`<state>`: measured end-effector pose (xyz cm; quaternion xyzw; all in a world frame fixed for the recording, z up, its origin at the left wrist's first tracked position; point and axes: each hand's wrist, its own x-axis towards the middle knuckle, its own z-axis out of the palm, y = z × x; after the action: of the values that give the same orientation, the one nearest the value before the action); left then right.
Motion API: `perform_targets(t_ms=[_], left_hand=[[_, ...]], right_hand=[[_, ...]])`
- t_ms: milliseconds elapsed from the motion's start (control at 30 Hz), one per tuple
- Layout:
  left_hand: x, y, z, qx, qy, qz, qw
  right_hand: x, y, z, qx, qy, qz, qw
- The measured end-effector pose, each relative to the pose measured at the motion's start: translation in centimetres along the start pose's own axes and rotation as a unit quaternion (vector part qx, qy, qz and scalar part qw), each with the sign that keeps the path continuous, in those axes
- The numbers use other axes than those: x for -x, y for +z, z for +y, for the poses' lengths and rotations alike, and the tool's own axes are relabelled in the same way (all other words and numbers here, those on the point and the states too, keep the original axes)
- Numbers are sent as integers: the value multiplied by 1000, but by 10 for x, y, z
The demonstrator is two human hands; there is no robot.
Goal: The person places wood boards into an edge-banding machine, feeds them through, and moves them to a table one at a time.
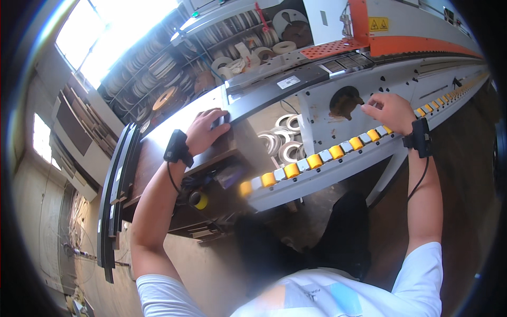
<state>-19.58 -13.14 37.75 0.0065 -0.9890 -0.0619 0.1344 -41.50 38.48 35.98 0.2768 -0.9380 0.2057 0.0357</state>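
Bkgd rolls [160, 66]; L hand [203, 132] at dark board [264, 98].

On my feed I had boards [76, 127] at nine o'clock, left hand [206, 129] on the tabletop [153, 158] at ten, shelved rolls [163, 66] at eleven, and right hand [390, 110] near the roller rail [315, 161] at two.
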Motion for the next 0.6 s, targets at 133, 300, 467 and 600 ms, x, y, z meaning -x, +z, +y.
perform_targets(t_ms=[133, 300, 467, 600], left_hand=[[-57, 17, 18, -91, 9, 0, 996], [-117, 25, 52, -204, 44, -26, 978], [-138, 35, 75, -183, -20, 0, 983], [-130, 33, 68, -156, 12, 10, 988]], right_hand=[[-1, 0, 1, -5, -2, -2, 1000], [-3, 0, 2, 3, 12, -15, 1000], [-2, -2, -1, 13, 27, -26, 999], [-2, -4, -4, 11, 28, -28, 999]])
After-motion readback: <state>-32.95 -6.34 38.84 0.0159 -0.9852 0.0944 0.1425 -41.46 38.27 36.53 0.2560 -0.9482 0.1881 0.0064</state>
